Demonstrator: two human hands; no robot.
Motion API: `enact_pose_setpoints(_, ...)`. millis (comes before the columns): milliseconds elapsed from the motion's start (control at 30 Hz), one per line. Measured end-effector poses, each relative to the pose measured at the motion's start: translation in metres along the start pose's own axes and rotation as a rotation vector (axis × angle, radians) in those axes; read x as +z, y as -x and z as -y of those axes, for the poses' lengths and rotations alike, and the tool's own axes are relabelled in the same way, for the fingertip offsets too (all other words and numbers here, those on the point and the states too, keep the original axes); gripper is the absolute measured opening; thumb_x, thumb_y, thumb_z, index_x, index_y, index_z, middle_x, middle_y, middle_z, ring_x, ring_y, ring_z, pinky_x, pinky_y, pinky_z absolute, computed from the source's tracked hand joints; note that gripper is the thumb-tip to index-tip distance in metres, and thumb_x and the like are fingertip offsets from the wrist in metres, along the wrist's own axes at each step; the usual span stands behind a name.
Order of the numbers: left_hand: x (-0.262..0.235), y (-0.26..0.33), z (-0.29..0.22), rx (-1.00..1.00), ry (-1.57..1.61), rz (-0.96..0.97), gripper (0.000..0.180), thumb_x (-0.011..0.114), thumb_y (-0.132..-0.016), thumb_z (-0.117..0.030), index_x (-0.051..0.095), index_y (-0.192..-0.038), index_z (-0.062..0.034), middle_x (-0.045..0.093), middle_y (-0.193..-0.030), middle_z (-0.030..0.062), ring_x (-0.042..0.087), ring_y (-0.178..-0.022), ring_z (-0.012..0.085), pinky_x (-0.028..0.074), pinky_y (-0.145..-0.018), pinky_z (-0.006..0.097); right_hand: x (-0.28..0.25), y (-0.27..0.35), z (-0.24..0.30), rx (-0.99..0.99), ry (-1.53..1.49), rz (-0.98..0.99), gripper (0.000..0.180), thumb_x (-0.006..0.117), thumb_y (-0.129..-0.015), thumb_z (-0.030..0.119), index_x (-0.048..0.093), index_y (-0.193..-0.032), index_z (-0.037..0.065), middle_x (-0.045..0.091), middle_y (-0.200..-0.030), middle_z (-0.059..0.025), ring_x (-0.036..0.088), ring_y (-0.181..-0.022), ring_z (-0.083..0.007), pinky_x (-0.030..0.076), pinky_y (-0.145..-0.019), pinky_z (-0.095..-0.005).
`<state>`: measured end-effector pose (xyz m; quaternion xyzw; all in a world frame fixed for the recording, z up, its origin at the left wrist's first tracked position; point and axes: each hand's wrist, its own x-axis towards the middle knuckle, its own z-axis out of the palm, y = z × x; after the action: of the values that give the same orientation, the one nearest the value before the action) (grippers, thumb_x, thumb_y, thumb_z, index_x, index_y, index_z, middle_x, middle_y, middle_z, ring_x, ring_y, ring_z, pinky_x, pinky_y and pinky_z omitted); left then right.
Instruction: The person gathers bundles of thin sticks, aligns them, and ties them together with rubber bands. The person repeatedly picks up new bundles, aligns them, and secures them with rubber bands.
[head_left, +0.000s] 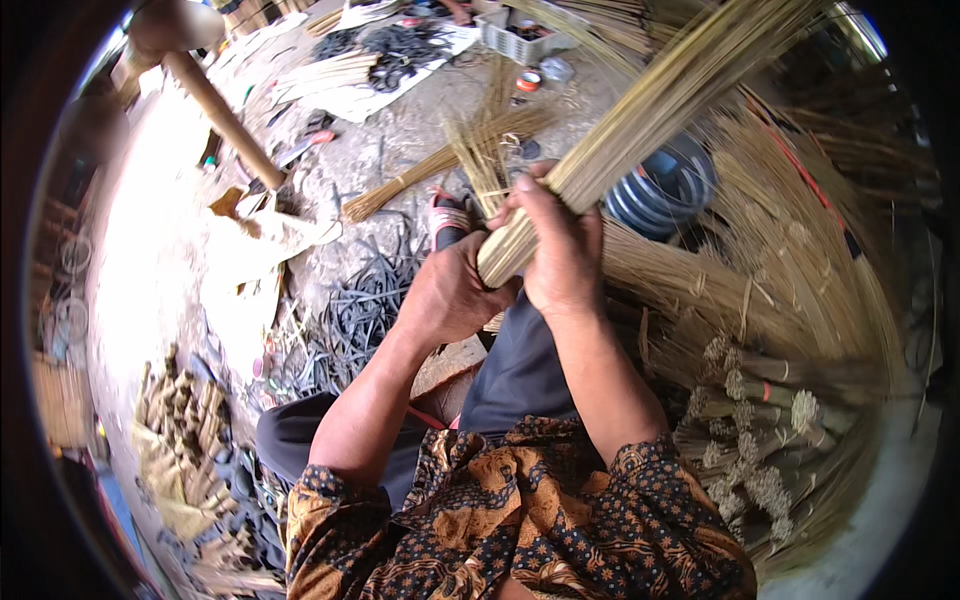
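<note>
A thick bundle of straw stalks (670, 110) slants from my lap up to the far right. Around its cut lower end my left hand (448, 285) is closed, with the fingers partly hidden behind it. A little higher up, my right hand (562, 250) wraps round the same bundle, thumb on top. Just beyond my hands lies a smaller tied straw bundle (430, 175) on the floor, with more loose straw (485, 160) beside it. My foot in a striped sandal (448, 215) shows past my left hand.
Dark rubber strips (365, 310) lie heaped left of my knee. Large straw piles (800, 230) and tied bundles (750, 450) crowd the right, near a coil of grey-blue hose (665, 190). A wooden post (225, 120) stands far left; a white crate (520, 40) sits at the back.
</note>
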<state>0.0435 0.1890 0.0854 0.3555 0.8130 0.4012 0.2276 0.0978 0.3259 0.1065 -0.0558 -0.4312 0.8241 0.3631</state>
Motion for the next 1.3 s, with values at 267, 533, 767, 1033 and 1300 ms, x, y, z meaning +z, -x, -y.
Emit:
enact_pose_setpoints(267, -0.089, 0.052, 0.135, 0.034, -0.650, -0.473, 0.021, 0.077, -0.081, -0.011, 0.065, -0.098, -0.0079, 0.071, -0.087, 0.0123, 0.071, -0.083, 0.0350, 0.057, -0.076, 0.047, -0.147, -0.081, 0.092, -0.178, -0.148, -0.215, 0.025, 0.067, -0.097, 0.025, 0.062, -0.102, 0.002, 0.067, -0.097, -0.0129, 0.067, -0.093, -0.0271, 0.056, -0.093, -0.0499)
enact_pose_setpoints(533, -0.210, 0.185, 0.216, -0.569, -0.813, -0.814, 0.034, 0.079, -0.084, -0.031, 0.070, -0.106, -0.0078, 0.075, -0.080, 0.0162, 0.074, -0.078, 0.0389, 0.058, -0.071, 0.050, -0.289, -0.081, 0.103, -0.261, -0.281, -0.854, 0.071, 0.058, -0.104, 0.032, 0.028, -0.160, 0.002, 0.040, -0.161, -0.0208, 0.049, -0.143, -0.0358, 0.048, -0.116, -0.0521)
enact_pose_setpoints(767, -0.143, 0.125, 0.209, -0.641, 0.367, -0.636, 0.028, 0.076, -0.090, -0.028, 0.063, -0.075, -0.0083, 0.061, -0.062, 0.0014, 0.059, -0.054, 0.0139, 0.048, -0.051, 0.033, -0.054, -0.002, -0.164, 0.493, 0.463, 0.640, 0.083, 0.069, -0.097, 0.048, 0.034, -0.152, -0.003, 0.053, -0.133, -0.0186, 0.068, -0.107, -0.0251, 0.061, -0.087, -0.0363)
enact_pose_setpoints(1033, 0.047, 0.055, 0.245, -0.659, 1.081, -0.331, 0.018, 0.075, -0.091, -0.020, 0.070, -0.087, -0.0034, 0.067, -0.071, 0.0056, 0.061, -0.056, 0.0166, 0.052, -0.053, 0.033, -0.072, 0.080, -0.242, 0.957, 0.633, 0.564, 0.056, 0.050, -0.109, 0.052, 0.070, -0.107, 0.000, 0.068, -0.089, -0.0015, 0.065, -0.085, -0.0113, 0.052, -0.072, -0.0298)
enact_pose_setpoints(1300, 0.131, 0.047, 0.264, -0.918, 0.902, -0.213, 0.042, 0.082, -0.086, -0.029, 0.074, -0.103, 0.0082, 0.075, -0.093, 0.0162, 0.071, -0.072, 0.0256, 0.058, -0.058, 0.045, -0.145, 0.110, -0.279, 1.180, 0.909, 0.420, 0.056, 0.066, -0.097, 0.061, 0.074, -0.100, 0.006, 0.065, -0.091, -0.0015, 0.059, -0.080, -0.0111, 0.049, -0.070, -0.0293)
